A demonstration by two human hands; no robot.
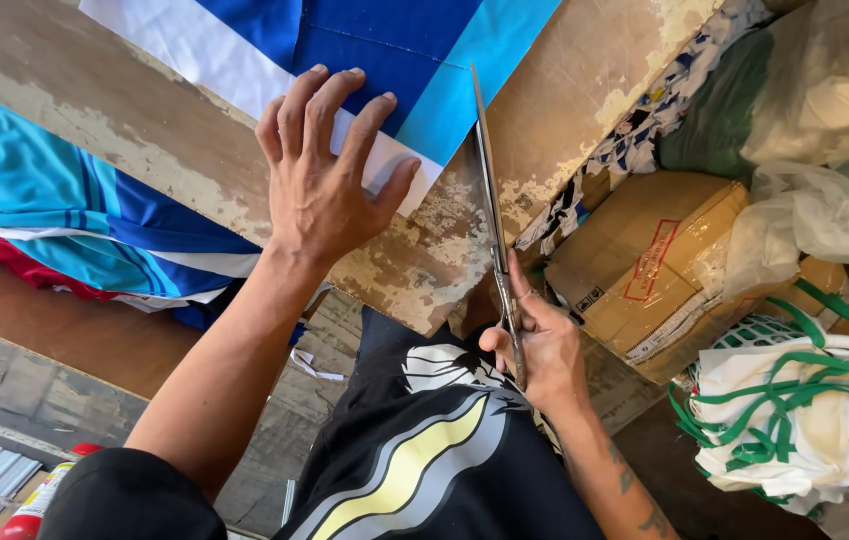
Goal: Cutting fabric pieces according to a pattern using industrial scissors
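Head view, listed left to right. Red canister (29, 510), lower left corner, partly cut off by the frame. Folded striped garments (74, 215) in turquoise, blue, white and red, lying on the far left of the worn wooden counter (144, 130). Left hand (329, 165): fingers spread, palm pressed flat on the white edge of the blue-and-white fabric (344, 50), which lies on the counter ahead of the person and runs off the top of the frame. Long scissors (492, 200): long axis pointing away from the person, nearly straight up the frame, blades appearing closed or nearly so, tip at the turquoise edge of the fabric, just right of the left hand. Right hand (534, 345): closed around the scissor handles near the counter's near edge, the fabric lying forward of it along the blade line. Taped cardboard box (644, 260), below the counter to the right. White-and-green netted bundle (794, 420) and clear plastic bags (824, 130), far right.
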